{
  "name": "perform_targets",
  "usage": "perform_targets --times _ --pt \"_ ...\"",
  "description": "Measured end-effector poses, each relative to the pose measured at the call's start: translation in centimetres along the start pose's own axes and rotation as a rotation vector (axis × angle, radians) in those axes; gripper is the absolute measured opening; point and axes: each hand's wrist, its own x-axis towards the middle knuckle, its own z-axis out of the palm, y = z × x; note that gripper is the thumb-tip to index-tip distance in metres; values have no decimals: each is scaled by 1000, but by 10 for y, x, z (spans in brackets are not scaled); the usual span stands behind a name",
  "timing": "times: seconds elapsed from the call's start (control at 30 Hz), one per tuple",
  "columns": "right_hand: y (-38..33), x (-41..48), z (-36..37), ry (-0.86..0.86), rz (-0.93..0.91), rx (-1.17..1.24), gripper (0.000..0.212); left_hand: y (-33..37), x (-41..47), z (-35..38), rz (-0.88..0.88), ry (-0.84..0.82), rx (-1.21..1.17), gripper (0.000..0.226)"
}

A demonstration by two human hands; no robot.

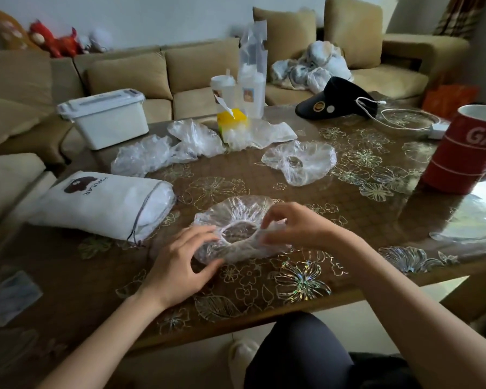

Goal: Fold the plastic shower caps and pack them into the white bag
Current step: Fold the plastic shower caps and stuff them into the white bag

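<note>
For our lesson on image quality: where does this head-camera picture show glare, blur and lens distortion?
Head view: glare washes the glossy table at right; the plush toys behind look soft; the wide lens bows the sofa; the near shower cap reads clearly.

A single wide-angle view, worn on the person's head, looks forward and down across the bench (362,220) from its near edge. It sits close: both forearms enter from the bottom of the frame, and the left grip (180,268) and right grip (292,223), both holding the shower cap (236,209), fall low in the centre. The far sofa (152,71) and the wall fill the top, and straight lines bow toward the edges.
</note>
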Motion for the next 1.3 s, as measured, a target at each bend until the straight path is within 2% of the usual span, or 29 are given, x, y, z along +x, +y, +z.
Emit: perform_targets --times 0.1,0.2,0.27,0.33,0.4,0.47,0.53,0.57,0.6,0.7,0.73,0.87,0.97,1.1,1.2,1.3 --pt "6 3 9 -70 50 -212 32 3 3 -1 -101 -75 4 68" --pt "5 5 11 4 20 -251 26 3 5 -2 -109 -117 10 84" --pt "5 7 12 91 8 -239 19 1 5 -1 -108 -91 0 71" --pt "5 8 12 176 27 -172 16 -1 4 2 -108 2 5 47" --pt "5 8 9 228 24 -71 12 -2 5 3 -118 99 19 33" --pt "4 6 6 154 5 54 19 -5 5 3 -124 151 26 26" --pt "2 4 6 -6 40 79 45 -8 4 3 -112 157 16 19" --pt "3 5 9 -48 53 3 52 -9 4 3 -105 151 4 19" --pt "4 6 12 -36 49 -78 50 -10 3 3 -102 152 -6 23" --pt "6 8 12 156 21 -157 16 -9 1 1 -88 199 -3 41" --pt "6 7 9 183 13 -143 14 -7 1 0 -84 219 -7 42" --pt "5 5 -2 181 26 -77 24 -2 1 -2 -117 271 -49 42" --pt "10 8 7 153 107 -63 35 -4 4 0 -189 297 -93 36" --pt "16 18 17 260 193 45 38 -3 15 5 -428 301 -85 31" --pt "12 24 24 324 274 -69 42 3 23 11 -576 321 50 27" --pt "7 27 32 383 323 -223 34 13 22 19 -606 327 209 17"
